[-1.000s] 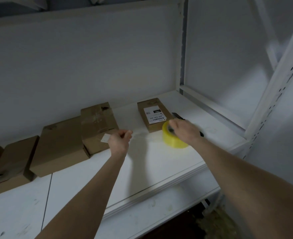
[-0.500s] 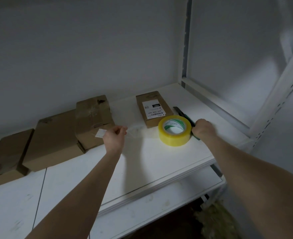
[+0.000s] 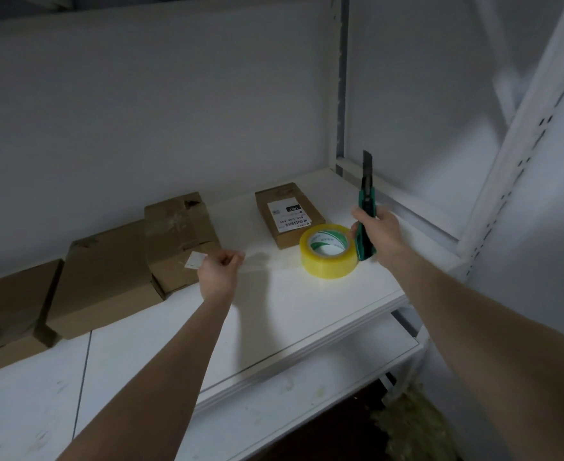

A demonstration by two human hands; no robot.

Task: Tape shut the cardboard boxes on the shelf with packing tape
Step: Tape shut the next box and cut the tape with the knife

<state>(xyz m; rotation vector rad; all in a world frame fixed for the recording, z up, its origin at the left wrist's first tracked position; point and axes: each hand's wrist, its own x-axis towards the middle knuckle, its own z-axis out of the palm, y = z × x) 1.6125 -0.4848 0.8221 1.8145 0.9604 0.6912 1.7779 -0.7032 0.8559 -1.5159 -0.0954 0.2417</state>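
A strip of clear tape [image 3: 267, 261] is seen drawn out from a yellow roll of packing tape [image 3: 327, 269], which lies flat on the white shelf [image 3: 307, 314] near its right end, partway between the back wall and the front edge. The strip's free end, where a small white tab [image 3: 194, 260] shows, is pinched in the curled fingers of the left hand [image 3: 219, 272] and held low over the shelf, in front of a crumpled cardboard box [image 3: 180, 234].

A green-and-black utility knife [image 3: 367, 201] is gripped in the right hand [image 3: 378, 234], fingers wrapped round the handle, with the blade pointed upward just to the right of the roll.

A small labelled box [image 3: 287, 214] is set behind the roll, toward the back right corner; whether the two touch cannot be told. Two more boxes, a large one [image 3: 104, 277] and a darker one [image 3: 11, 294], are lined up along the back of the shelf toward its left end.
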